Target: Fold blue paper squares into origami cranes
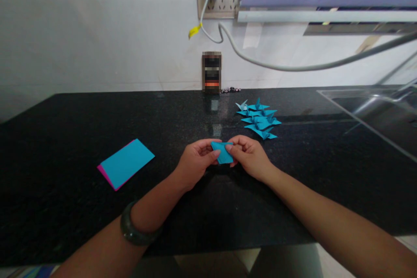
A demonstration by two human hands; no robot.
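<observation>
A small folded piece of blue origami paper (223, 155) is held between both hands, just above the black countertop. My left hand (198, 156) pinches its left side, thumb on the front face. On the right, my right hand (249, 155) grips the paper's other side with thumb and fingers. The fingertips behind the paper are partly hidden. Several folded blue paper cranes (260, 120) sit in a cluster beyond my right hand, with one paler crane (242, 105) among them. Off to the left lies a stack of blue paper sheets (127, 163), a pink edge showing underneath.
The black countertop (81, 213) meets a white tiled wall. A phone-like object (211, 72), blurred out, leans there beside a beaded strap (231, 90). A grey cable (276, 67) hangs from a socket panel (219, 0). At the right is a metal sink (384, 113).
</observation>
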